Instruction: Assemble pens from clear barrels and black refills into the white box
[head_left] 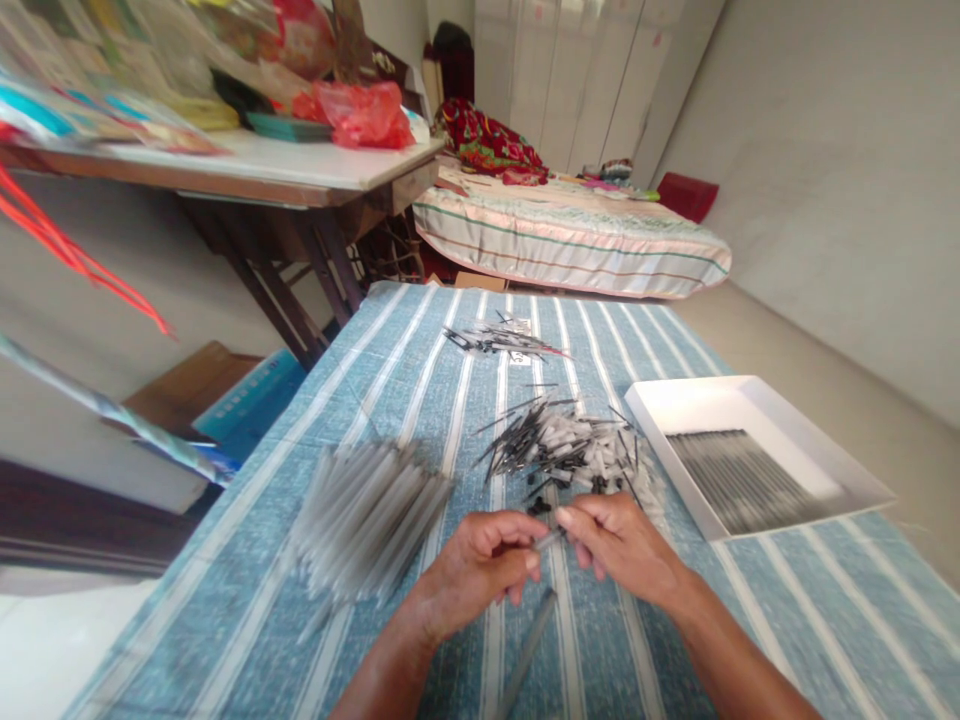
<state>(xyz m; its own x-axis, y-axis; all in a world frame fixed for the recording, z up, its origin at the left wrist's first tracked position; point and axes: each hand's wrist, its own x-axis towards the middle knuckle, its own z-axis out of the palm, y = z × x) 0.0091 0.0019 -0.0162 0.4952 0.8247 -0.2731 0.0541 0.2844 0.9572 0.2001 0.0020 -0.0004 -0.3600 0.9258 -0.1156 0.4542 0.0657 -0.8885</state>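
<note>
My left hand (480, 565) and my right hand (622, 545) meet at the near middle of the table. Both are closed, fingertips pinching a slim grey pen barrel (551, 540) between them. Most of its length is hidden by my fingers. Just below my hands a loose grey tube (531, 645) lies on the cloth. To the left is a blurred pile of grey translucent pen barrels (375, 515). Right beyond my fingers spreads a heap of small black and white pen parts (562, 440).
An open white box (817, 480) at the right holds a row of grey pens (739, 475). Thin black sticks (502, 340) lie farther back on the striped tablecloth (405, 340). A cluttered side table (277, 180) stands left, a bed (570, 230) behind.
</note>
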